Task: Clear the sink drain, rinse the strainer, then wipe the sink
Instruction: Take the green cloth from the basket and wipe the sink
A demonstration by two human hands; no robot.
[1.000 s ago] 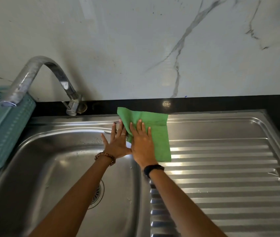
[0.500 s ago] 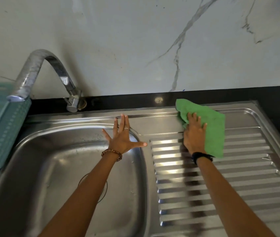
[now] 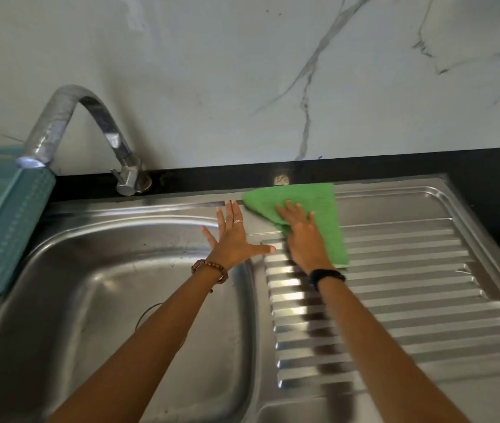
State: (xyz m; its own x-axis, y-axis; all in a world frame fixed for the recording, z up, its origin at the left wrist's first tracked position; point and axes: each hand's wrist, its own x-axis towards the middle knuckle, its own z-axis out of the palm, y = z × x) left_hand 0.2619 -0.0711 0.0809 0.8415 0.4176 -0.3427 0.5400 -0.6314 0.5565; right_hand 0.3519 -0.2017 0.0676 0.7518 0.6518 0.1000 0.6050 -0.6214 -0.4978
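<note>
A steel sink [image 3: 59,257] has a basin on the left and a ribbed drainboard [image 3: 410,285] on the right. My right hand [image 3: 303,239] presses flat on a green cloth [image 3: 325,215] at the drainboard's back left corner. Beside it, my left hand [image 3: 231,239] rests open, fingers spread, on the rim between basin and drainboard. The drain [image 3: 148,312] shows only as a curved edge, mostly hidden under my left forearm. I cannot make out the strainer.
A curved chrome tap [image 3: 65,117] arches over the basin's back left. A teal perforated plastic basket [image 3: 1,221] stands at the sink's left edge. A black counter strip [image 3: 486,169] and a marble wall run behind.
My right hand has slid the green cloth back to the left along the drainboard's rear, close to my left hand. My left hand has stayed on the rim.
</note>
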